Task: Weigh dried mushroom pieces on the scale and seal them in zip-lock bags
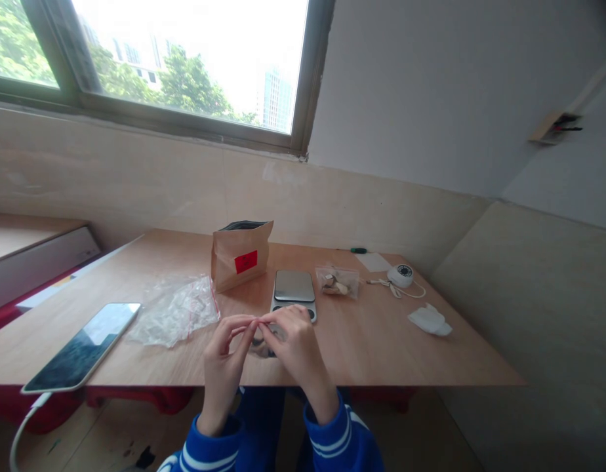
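My left hand (225, 357) and my right hand (299, 347) meet above the front of the table, thumbs and forefingers pinched together at the top of a small clear plastic bag (263, 347). Dark and pale pieces show inside it, partly hidden by my fingers. Just beyond my hands sits a kitchen scale (294, 286) with a bare metal plate; its front controls are partly covered by my right hand. To the right of the scale lies a filled clear zip bag (337, 283) with brown and pale dried pieces in it.
A brown paper pouch (241, 259) with a red label stands open-topped at the back. Left lie clear plastic bags (178, 311) and a phone (84, 347) on a cable. On the right are a white dome camera (400, 275), crumpled tissue (429, 320), paper (373, 262) and a green-handled tool (358, 250).
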### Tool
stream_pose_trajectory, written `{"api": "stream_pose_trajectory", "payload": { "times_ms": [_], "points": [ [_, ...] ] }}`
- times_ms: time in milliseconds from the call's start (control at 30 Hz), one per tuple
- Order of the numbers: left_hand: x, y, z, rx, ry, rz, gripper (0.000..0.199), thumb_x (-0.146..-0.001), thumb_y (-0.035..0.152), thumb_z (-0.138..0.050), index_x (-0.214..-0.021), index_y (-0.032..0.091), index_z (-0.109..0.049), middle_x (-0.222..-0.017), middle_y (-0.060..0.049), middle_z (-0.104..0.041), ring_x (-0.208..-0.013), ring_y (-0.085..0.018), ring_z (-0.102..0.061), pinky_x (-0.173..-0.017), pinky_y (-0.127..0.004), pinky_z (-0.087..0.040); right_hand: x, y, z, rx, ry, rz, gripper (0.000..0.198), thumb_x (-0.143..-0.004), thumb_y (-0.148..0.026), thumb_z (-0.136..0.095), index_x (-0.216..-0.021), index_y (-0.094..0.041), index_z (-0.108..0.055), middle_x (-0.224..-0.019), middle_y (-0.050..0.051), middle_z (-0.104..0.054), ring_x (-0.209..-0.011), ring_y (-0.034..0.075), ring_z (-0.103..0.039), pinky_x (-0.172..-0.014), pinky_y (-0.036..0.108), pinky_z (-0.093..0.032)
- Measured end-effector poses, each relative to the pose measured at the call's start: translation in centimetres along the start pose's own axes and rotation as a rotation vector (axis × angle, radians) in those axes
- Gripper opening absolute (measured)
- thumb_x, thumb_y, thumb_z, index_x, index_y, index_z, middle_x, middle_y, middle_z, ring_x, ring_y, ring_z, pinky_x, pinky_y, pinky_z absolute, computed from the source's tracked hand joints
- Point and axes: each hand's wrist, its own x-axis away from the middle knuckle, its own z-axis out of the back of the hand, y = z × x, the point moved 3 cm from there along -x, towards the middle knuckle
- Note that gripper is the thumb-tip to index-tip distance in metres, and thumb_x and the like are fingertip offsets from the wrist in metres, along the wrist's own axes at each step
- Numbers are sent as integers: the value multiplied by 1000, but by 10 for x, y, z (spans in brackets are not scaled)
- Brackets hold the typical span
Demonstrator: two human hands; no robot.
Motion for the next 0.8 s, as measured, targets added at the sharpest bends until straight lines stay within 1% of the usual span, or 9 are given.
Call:
{"api": "stream_pose_trajectory", "payload": {
  "times_ms": [100, 267, 333, 433, 567, 633, 700, 800],
  "points": [
    [0, 4, 2, -106, 20, -55, 15, -80, 36, -65, -83, 21, -68, -87, -4, -68, -86, -21, -63, -81, -33, -50, 0, 1, -2, 26, 26, 29, 10, -90, -24, -59, -83, -23, -66, -78, 1, -70, -79, 18, -61, -83, 34, -38],
    [3, 10, -1, -177, 54, -22, 19, -81, 38, -63, -86, 21, -68, -87, -4, -68, -85, -21, -63, -77, -31, -49, 0, 1, -7, 90, 84, 77, 17, -88, -20, -55, -73, -23, -63, -69, 0, -65, -74, 18, -58, -82, 34, -38],
    [3, 10, -1, -168, 65, -21, 19, -81, 38, -63, -86, 20, -67, -87, -4, -68, -86, -20, -63, -76, -29, -49, 0, 3, -8, 84, 76, 75, 17, -89, -21, -55, -74, -23, -63, -69, 0, -65, -73, 17, -58, -82, 34, -38],
    [2, 9, 0, -122, 71, 4, 17, -81, 36, -63, -85, 21, -68, -86, -3, -68, -84, -19, -64, -76, -29, -49, -1, 5, -7, 61, 57, 67, 16, -92, -26, -56, -80, -24, -66, -74, 1, -68, -75, 17, -58, -79, 33, -38],
    [1, 8, 3, -64, 58, 58, 16, -79, 35, -66, -83, 21, -71, -83, -2, -70, -80, -18, -65, -74, -28, -51, 0, 4, -3, -50, 49, 21, 11, -90, -29, -59, -85, -24, -68, -80, 0, -71, -79, 17, -60, -80, 33, -38],
    [2, 10, 4, -35, 73, 41, 15, -79, 33, -66, -86, 22, -72, -86, -2, -71, -82, -18, -65, -76, -28, -52, 0, 3, -2, -127, 45, -31, 7, -88, -27, -62, -92, -24, -67, -83, 0, -72, -82, 18, -61, -82, 33, -38],
    [3, 13, 3, -11, 92, 9, 16, -80, 32, -65, -89, 23, -74, -89, -2, -71, -84, -18, -64, -77, -28, -52, 1, 1, -2, -176, 50, -73, 9, -87, -26, -63, -95, -23, -66, -85, 0, -72, -83, 18, -61, -83, 32, -39],
    [5, 13, 1, -2, 114, -5, 17, -79, 32, -66, -90, 23, -74, -89, -2, -71, -84, -18, -65, -76, -27, -53, 0, 0, -2, -187, 58, -81, 6, -88, -26, -63, -87, -23, -68, -84, 0, -72, -81, 17, -61, -83, 32, -39]
  ]
}}
